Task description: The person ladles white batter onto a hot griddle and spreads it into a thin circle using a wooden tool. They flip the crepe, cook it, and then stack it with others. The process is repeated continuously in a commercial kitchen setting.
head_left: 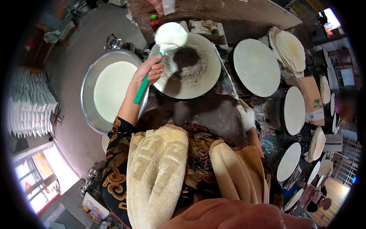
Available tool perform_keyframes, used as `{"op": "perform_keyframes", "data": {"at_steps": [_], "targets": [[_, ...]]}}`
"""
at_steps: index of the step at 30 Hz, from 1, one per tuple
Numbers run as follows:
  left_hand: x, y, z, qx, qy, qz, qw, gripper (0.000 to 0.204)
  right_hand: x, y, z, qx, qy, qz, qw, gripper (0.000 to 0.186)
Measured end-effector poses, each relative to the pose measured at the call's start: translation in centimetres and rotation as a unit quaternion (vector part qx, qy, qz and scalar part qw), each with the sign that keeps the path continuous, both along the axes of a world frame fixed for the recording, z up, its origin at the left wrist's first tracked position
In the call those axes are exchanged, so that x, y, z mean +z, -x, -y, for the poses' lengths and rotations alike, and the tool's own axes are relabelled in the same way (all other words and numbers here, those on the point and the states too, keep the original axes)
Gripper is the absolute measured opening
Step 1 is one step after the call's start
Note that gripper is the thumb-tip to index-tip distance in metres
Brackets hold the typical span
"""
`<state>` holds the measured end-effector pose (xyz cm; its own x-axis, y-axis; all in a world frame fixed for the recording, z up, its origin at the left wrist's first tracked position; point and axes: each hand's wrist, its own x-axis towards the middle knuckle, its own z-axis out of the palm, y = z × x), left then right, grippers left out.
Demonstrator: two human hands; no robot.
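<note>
The pan (204, 78) has a matt, rough-looking surface. To its left, the basin (88, 88) is of shiny, smooth metal; near the pan's left edge, the handle (142, 91) seems smooth plastic. Below the pan, the towel (158, 164) is fuzzy cloth; at its lower right, the glove (248, 118) seems matt fabric.

The person wore a black garment (200, 164) patterned with tan-brown scrolls, its left sleeve (115, 175) ending well short of the wrist. Fluffy cream towelling (158, 168) hung down both sides of the chest, seemingly one towel. A white glove (248, 119) covered the right hand (246, 114); the left hand (149, 72) was bare.
</note>
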<state>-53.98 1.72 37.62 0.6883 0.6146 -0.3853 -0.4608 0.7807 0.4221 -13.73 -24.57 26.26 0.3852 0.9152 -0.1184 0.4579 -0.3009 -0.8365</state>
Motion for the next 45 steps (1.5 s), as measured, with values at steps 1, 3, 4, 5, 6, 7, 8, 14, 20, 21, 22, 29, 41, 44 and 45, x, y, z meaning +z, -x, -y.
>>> {"op": "perform_keyframes", "data": {"at_steps": [1, 3, 4, 5, 6, 7, 8, 14, 20, 21, 22, 29, 41, 44, 45], "targets": [[-1.4, -1.2, -0.1, -0.029, 0.02, 0.022, 0.999, 0.009, 3.9, 3.2, -1.6, -0.111, 0.188, -0.223, 0.95, 0.042], [-4.0, -5.7, -0.7, -0.099, 0.077, 0.018, 0.992, 0.025, 1.3, 5.3, -2.3, -0.076, 0.144, -0.465, 0.87, 0.038], [-6.0, -8.0, -0.8, -0.149, 0.12, 0.058, 0.98, 0.031, 0.3, 5.7, -2.1, -0.043, 0.135, -0.526, 0.839, 0.042], [-7.0, -9.7, -0.6, -0.161, 0.131, 0.037, 0.978, 0.036, 1.0, 7.4, -3.1, -0.073, 0.13, -0.536, 0.831, 0.041], [-8.0, -11.3, -0.5, -0.175, 0.139, 0.016, 0.974, 0.04, 0.5, 8.0, -3.6, -0.041, 0.075, -0.615, 0.784, 0.038], [-9.7, -12.5, -0.7, -0.184, 0.137, 0.032, 0.973, 0.038, -0.2, 8.5, -4.0, -0.058, 0.059, -0.626, 0.776, 0.038], [-10.1, -13.8, -0.7, -0.176, 0.101, -0.014, 0.979, 0.036, -1.0, 8.7, -4.3, -0.079, 0.044, -0.635, 0.768, 0.037], [-13.3, -18.1, -2.9, -0.019, -0.179, -0.273, 0.945, 0.012, -4.0, 8.6, -4.6, -0.201, 0.081, -0.489, 0.845, 0.03], [-12.7, -11.6, -7.9, 0.008, -0.747, -0.478, 0.462, 0.049, -5.4, 9.3, -2.0, -0.178, 0.06, -0.243, 0.952, 0.045], [-12.5, -10.6, -8.9, -0.038, -0.77, -0.445, 0.455, 0.054, -6.0, 9.2, -2.6, -0.163, 0.067, -0.201, 0.964, 0.048], [-11.9, -10.1, -9.3, -0.087, -0.778, -0.456, 0.424, 0.056, -5.4, 9.9, -3.8, -0.163, 0.076, -0.247, 0.952, 0.048], [-12.3, -7.4, -12.6, -0.079, -0.78, -0.504, 0.363, 0.063, -0.7, 17.0, -14.7, -0.141, 0.056, -0.372, 0.916, 0.041], [-14.5, -1.5, -11.9, -0.011, -0.709, -0.578, 0.403, 0.059, -0.1, 18.4, -14.2, -0.081, 0.125, -0.289, 0.946, 0.043], [-14.6, 0.6, -11.5, 0.015, -0.694, -0.589, 0.415, 0.059, 0.3, 18.4, -16.5, -0.008, 0.142, -0.157, 0.977, 0.036], [-14.9, 1.6, -11.2, 0.016, -0.68, -0.603, 0.417, 0.059, 1.6, 16.9, -15.9, -0.056, 0.159, -0.28, 0.945, 0.034]]}}
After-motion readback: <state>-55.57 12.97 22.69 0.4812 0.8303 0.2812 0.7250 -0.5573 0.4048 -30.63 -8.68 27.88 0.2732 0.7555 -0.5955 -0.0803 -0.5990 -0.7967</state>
